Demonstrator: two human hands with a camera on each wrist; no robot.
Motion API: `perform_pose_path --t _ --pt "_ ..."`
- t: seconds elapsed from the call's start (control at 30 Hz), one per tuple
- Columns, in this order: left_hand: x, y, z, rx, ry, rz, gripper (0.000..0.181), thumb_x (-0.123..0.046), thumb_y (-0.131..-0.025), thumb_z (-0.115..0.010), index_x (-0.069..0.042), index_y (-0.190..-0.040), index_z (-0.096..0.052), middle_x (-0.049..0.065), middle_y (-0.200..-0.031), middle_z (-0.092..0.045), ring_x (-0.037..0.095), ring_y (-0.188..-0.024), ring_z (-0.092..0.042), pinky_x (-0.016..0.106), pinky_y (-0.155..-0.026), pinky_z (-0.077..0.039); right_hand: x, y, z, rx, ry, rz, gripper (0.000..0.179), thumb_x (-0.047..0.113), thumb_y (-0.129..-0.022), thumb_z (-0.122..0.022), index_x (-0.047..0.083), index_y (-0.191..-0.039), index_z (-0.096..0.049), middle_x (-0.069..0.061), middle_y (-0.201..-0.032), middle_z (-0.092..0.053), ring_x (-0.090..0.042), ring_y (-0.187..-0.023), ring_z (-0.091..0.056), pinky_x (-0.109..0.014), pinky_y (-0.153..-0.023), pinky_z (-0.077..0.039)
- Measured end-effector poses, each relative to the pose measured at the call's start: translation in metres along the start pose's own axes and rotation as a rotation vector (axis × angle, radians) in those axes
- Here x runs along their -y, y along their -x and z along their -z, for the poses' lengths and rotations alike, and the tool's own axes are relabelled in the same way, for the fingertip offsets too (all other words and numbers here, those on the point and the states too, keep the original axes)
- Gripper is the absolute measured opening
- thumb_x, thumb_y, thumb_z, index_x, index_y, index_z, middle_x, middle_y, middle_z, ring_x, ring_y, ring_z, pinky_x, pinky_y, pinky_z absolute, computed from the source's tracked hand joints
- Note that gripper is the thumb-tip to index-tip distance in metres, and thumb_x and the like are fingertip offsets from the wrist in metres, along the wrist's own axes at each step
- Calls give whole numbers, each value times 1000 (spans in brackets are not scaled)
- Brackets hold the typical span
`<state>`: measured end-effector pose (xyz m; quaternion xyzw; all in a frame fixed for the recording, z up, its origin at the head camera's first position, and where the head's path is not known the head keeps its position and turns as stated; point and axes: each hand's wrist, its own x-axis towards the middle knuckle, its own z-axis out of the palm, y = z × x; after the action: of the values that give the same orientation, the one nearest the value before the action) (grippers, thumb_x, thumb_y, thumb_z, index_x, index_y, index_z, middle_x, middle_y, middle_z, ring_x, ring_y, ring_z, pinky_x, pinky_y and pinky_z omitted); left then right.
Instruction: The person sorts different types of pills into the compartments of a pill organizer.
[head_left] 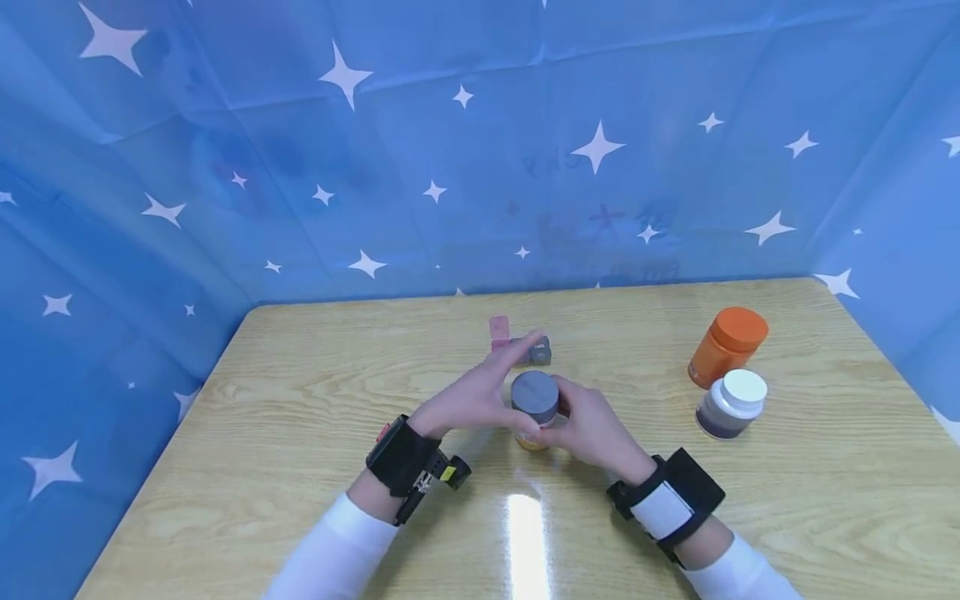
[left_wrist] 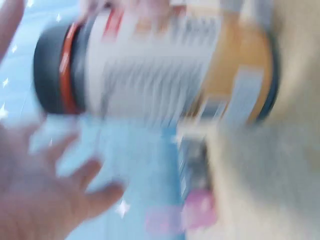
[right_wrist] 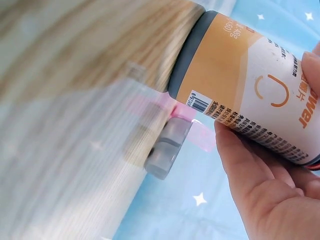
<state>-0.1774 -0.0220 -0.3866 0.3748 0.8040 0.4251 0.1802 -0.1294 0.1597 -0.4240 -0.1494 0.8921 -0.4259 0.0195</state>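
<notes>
Just in front of me in the head view stands a supplement bottle with a dark grey lid and a white and orange label. My right hand grips its side, with thumb and fingers around the label. Around the lid, my left hand has its fingers spread and extended; in the left wrist view they stand apart from the lid. Behind the bottle lies a small pill box with grey and pink compartments, one pink flap raised. The left hand partly hides the box.
Toward the right of the wooden table stand an orange bottle and a white-lidded jar, close together. A blue star-printed cloth hangs along the back and sides.
</notes>
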Motion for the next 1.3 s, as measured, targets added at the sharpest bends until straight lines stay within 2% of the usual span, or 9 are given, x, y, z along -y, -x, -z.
perform_pose_path --t 0.13,0.27,0.47,0.6,0.83,0.93,1.03,1.13,1.3 --pt "-9 6 -31 -250 198 128 109 -53 -68 -73 -18 -149 -11 7 -155 -18 25 -137 -30 46 -107 -31 0 1 0 -10 25 28 53 19 -78 -73 4 -125 -53 -13 -114 -64 -28 -105 -62 -39 -85 -52" --pt "-18 6 -60 -461 282 203 100 -30 -72 -78 -9 -148 -16 11 -151 -26 27 -134 -34 45 -106 -32 -1 2 0 -33 57 80 47 11 -79 -69 1 -122 -54 -17 -113 -64 -30 -103 -63 -41 -86 -51" --pt "-12 -2 -74 -616 270 159 85 -21 -75 -77 -6 -144 -29 8 -140 -44 24 -128 -43 41 -103 -35 0 1 0 -37 105 63 50 13 -74 -74 0 -118 -55 -17 -107 -66 -29 -96 -64 -41 -81 -52" --pt "1 -5 -61 -481 292 84 76 -13 -77 -74 -11 -142 -35 5 -137 -49 22 -127 -44 35 -101 -36 1 0 1 -8 94 2 54 17 -72 -76 3 -120 -55 -14 -109 -66 -25 -98 -64 -39 -81 -52" --pt "27 -15 -20 61 433 -132 78 7 -76 -67 -5 -144 -31 13 -148 -35 21 -138 -30 24 -106 -32 1 0 0 26 49 -13 53 18 -71 -78 6 -118 -56 -12 -113 -65 -27 -104 -63 -39 -87 -51" --pt "37 -19 -12 222 517 -211 83 -3 -79 -70 -2 -146 -22 16 -152 -24 24 -141 -21 23 -108 -29 -1 1 -1 27 42 0 56 22 -72 -79 6 -120 -55 -13 -115 -64 -27 -105 -62 -40 -87 -51" --pt "42 -17 -9 276 594 -207 101 -28 -76 -76 -7 -149 -10 15 -155 -15 29 -143 -12 26 -111 -26 -2 1 -2 25 30 15 58 23 -72 -78 7 -122 -54 -13 -117 -63 -28 -108 -61 -40 -88 -50" --pt "41 -10 -14 161 697 -122 119 -50 -65 -77 -12 -150 -2 11 -156 -10 28 -144 -4 35 -116 -17 -2 1 -2 18 17 20 59 20 -73 -78 6 -124 -53 -13 -119 -62 -28 -109 -60 -40 -89 -50" --pt "16 10 -39 -386 812 74 110 -58 -74 -66 -7 -149 -2 11 -156 -10 24 -145 -4 42 -117 -5 0 1 -1 9 1 14 61 18 -72 -78 5 -125 -53 -14 -118 -62 -29 -109 -60 -40 -90 -50"
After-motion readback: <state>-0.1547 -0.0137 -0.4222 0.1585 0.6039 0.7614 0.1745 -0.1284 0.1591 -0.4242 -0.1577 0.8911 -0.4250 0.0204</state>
